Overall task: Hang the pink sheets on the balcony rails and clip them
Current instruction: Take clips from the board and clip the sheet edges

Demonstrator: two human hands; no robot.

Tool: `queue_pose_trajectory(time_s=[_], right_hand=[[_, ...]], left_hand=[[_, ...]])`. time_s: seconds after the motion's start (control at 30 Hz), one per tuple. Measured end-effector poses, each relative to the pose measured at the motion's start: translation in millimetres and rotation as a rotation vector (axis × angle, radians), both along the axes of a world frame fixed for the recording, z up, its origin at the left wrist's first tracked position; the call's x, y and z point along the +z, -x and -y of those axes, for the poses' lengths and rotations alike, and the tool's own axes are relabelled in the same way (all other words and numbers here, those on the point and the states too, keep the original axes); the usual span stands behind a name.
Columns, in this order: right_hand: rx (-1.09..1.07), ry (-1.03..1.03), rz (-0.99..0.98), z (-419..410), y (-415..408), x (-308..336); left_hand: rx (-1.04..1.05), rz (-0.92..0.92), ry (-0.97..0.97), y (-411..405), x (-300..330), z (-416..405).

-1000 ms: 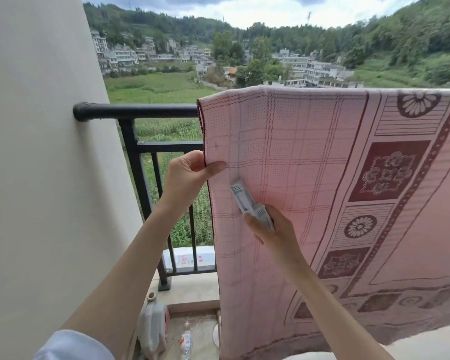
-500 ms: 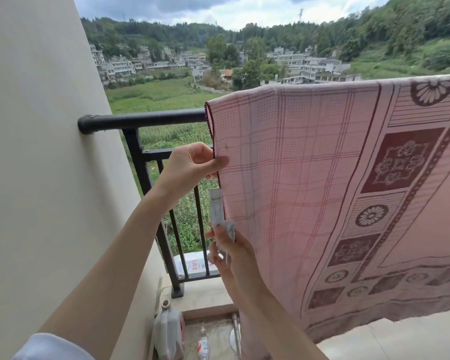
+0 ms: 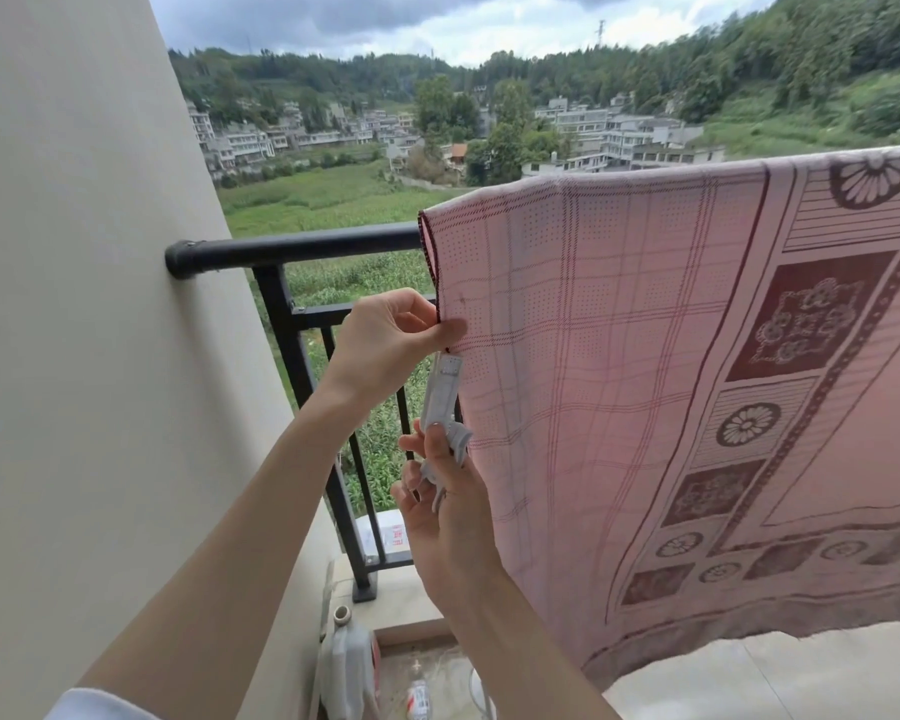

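Balcony beside a cream wall (image 3: pixel 74 356), fields and houses beyond. Pink sheet (image 3: pixel 671 381) draped over the black rail (image 3: pixel 292 249), hanging down on the near side. Left hand (image 3: pixel 385 340) pinching the sheet's left edge between thumb and curled fingers. Right hand (image 3: pixel 445 506) just below, fingers clenched round a white clip (image 3: pixel 445 407) pointing up, tip touching the same edge. White jug (image 3: pixel 346 667) and small bottle (image 3: pixel 419 693) on the floor below

arms: bare forearms | left sleeve (image 3: pixel 100 706): white, short | hands: ungloved
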State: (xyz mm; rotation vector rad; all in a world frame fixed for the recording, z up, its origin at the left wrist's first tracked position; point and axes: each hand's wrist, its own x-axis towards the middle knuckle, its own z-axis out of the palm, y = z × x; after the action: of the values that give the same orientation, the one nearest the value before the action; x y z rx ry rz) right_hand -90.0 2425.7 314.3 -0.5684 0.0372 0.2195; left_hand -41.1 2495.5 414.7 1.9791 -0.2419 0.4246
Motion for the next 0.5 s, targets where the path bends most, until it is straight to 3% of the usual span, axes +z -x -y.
queue_pose_trajectory(time_s=[0.23,0.5], right_hand=[[-0.005,-0.113,-0.011,0.8,-8.3,9.0],[0.147,-0.089,0.162,3.6,-21.6,1.0]], left_hand=[[0.059,0.07,0.007,7.0,-1.9,2.8],[0.013,0.031,0.032,8.5,-5.8,3.0]])
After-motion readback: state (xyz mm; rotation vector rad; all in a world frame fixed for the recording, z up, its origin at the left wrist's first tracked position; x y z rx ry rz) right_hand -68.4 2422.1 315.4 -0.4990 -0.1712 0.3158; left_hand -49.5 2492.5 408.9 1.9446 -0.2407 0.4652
